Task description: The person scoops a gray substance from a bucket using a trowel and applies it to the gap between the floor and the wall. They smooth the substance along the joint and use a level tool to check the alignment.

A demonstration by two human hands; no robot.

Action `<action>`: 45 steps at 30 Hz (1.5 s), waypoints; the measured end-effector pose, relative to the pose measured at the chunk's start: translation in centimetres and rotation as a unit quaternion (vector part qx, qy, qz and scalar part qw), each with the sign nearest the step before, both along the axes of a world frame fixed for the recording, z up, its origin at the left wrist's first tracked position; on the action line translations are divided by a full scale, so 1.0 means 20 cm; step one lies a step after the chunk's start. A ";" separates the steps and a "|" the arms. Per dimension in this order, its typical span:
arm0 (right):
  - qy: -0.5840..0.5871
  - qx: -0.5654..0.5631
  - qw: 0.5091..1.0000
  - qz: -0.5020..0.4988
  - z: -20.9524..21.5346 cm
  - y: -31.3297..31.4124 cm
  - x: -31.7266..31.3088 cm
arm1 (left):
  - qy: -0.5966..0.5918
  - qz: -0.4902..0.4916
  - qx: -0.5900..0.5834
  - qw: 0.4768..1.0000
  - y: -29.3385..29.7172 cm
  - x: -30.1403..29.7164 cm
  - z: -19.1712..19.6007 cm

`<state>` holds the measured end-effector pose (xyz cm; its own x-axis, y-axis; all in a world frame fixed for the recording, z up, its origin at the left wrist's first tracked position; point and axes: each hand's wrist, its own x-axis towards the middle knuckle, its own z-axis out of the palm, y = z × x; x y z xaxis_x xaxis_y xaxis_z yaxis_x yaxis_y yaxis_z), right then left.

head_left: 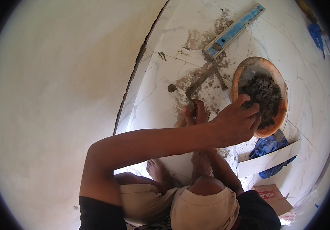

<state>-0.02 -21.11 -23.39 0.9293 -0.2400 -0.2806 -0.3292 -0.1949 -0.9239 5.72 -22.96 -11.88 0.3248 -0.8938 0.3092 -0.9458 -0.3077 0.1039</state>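
Observation:
My left forearm crosses the view from the lower left. My left hand (238,119) reaches over the near left rim of an orange-brown bowl (281,74), its fingers bent and apart. Dark, wet mortar (265,92) fills much of the bowl, close to my fingertips. My right hand (196,111) is lower and farther left, partly hidden behind the left forearm. Its fingers close around the near end of a mortar-caked tool (201,81) with a long shaft and a crosspiece, shaped like a hammer. The tool lies low over smeared floor tiles (155,97).
A blue spirit level (234,31) lies at the back. Blue cloth or plastic (264,149) and a white strip (269,159) lie nearer than the bowl. A cardboard box (273,198) sits at the lower right. A pale surface (57,96) with a jagged dark edge borders the tiles at left.

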 end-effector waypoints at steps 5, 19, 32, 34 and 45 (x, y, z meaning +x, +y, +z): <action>0.024 0.314 0.949 -0.004 0.15 -0.14 0.07 | 0.090 0.061 -0.178 0.978 0.24 0.06 0.18; 0.203 0.177 0.950 0.159 0.04 -0.42 -0.05 | 0.290 0.470 -0.228 0.802 1.06 -0.06 -0.74; 0.220 0.208 0.933 0.193 -0.09 -0.40 -0.01 | 0.286 0.402 -0.301 0.816 0.88 0.06 -0.92; 0.227 0.211 0.928 0.207 -0.07 -0.38 0.01 | 0.307 0.413 -0.305 0.801 0.88 0.06 -0.93; 0.287 0.327 0.888 0.146 -0.07 -0.22 0.02 | 0.401 0.491 -0.388 0.669 0.89 0.07 -0.80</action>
